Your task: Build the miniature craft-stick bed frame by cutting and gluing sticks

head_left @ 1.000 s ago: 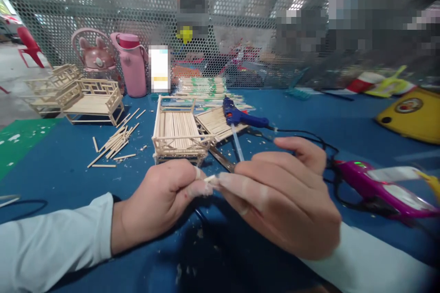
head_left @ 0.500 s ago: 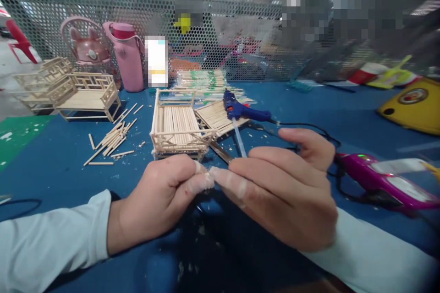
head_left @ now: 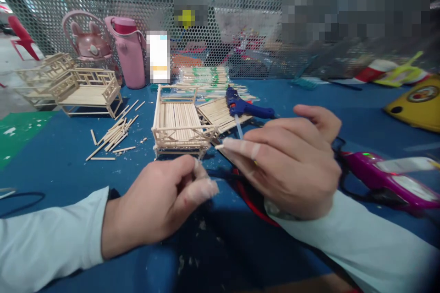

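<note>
My right hand (head_left: 285, 165) pinches a short wooden stick (head_left: 219, 146), whose pale tip sticks out left of the taped fingertips. Lower left of it is my left hand (head_left: 161, 201), fingers curled, tape on thumb and forefinger; whether anything is between them cannot be made out. Just beyond both hands stands a small stick-built bench (head_left: 178, 121) with railings. A flat stick panel (head_left: 220, 112) leans beside it, and a blue glue gun (head_left: 247, 106) with a clear glue stick rests on that panel.
Loose short sticks (head_left: 118, 135) lie left of the bench. Finished stick furniture (head_left: 87, 94), a pink bottle (head_left: 129, 55) and packed sticks (head_left: 202, 78) stand behind. At right are a purple device (head_left: 385, 176) with cables and a yellow object (head_left: 417, 103).
My hands have come apart. My right hand has moved up and away with the stick tip now showing, while my left hand has stayed low with its fingertips slightly looser.
</note>
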### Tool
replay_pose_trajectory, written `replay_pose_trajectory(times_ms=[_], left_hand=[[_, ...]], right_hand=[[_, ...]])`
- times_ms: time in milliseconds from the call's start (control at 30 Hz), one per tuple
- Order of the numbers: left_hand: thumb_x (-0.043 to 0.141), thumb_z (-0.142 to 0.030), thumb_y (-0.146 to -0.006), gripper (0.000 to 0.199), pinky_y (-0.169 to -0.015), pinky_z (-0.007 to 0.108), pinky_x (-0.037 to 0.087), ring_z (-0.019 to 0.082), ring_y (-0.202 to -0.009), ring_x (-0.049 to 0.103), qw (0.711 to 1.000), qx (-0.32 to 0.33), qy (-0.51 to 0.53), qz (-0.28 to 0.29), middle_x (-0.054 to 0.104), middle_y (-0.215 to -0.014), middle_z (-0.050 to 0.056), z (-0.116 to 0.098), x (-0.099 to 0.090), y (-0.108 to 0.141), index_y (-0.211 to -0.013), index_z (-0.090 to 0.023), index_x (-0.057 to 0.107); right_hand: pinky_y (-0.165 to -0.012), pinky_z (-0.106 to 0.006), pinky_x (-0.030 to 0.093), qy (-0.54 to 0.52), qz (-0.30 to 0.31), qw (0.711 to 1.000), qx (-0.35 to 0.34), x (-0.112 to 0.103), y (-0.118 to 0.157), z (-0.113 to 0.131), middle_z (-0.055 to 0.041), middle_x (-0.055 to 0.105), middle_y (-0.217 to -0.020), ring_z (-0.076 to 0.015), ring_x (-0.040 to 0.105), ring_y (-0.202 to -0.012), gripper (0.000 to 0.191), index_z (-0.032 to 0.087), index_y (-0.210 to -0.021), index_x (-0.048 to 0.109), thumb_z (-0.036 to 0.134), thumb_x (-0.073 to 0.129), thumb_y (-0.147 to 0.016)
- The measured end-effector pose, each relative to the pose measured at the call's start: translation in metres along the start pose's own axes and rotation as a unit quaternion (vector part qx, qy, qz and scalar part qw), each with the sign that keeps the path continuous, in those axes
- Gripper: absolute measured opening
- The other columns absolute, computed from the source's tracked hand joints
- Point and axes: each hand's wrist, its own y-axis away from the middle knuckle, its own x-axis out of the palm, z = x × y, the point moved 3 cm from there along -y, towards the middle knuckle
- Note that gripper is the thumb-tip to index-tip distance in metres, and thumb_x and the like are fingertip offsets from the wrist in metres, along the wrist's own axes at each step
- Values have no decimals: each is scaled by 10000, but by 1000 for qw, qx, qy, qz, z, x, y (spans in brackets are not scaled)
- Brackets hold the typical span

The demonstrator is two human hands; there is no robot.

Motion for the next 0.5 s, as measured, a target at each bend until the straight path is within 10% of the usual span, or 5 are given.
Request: replay_pose_trajectory(times_ms=[133,267,367,500], left_hand=[[573,-262,-850,66,-472,180,378,63,-485,449,993,74,-49,-76,484,-589,-67,-8,-18,7,-869,-206,545],[612,-110,-755,555,-830,302,477,151,-903,589,946,171,-73,-264,514,-1130,42,-13,-45,-3,-1246,-249,396],[573,-69,-739,698,-1020,382,396,202,-1119,545,956,183,-127,-189,326,-1393,124,-12,-49,-20,-1353,-209,272],[585,-103,-702,763,-973,424,415,259,-1076,558,967,111,-190,-127,563,-1191,130,-6,-47,-32,-1391,-143,258]], right_hand=[[-907,-410,352,26,24,999,11,9,-4,-3,37,652,-625,-154,565,-688,164,250,-629,641,247,679,-789],[-902,-385,334,41,8,999,-9,14,-6,0,48,618,-596,-140,508,-658,143,253,-645,647,246,670,-786],[-895,-386,319,41,-4,999,-21,17,-6,1,41,599,-569,-143,483,-638,147,240,-636,650,205,656,-778],[-894,-383,301,44,-1,999,-26,19,-6,2,38,569,-549,-138,470,-630,184,232,-617,634,184,621,-794]])
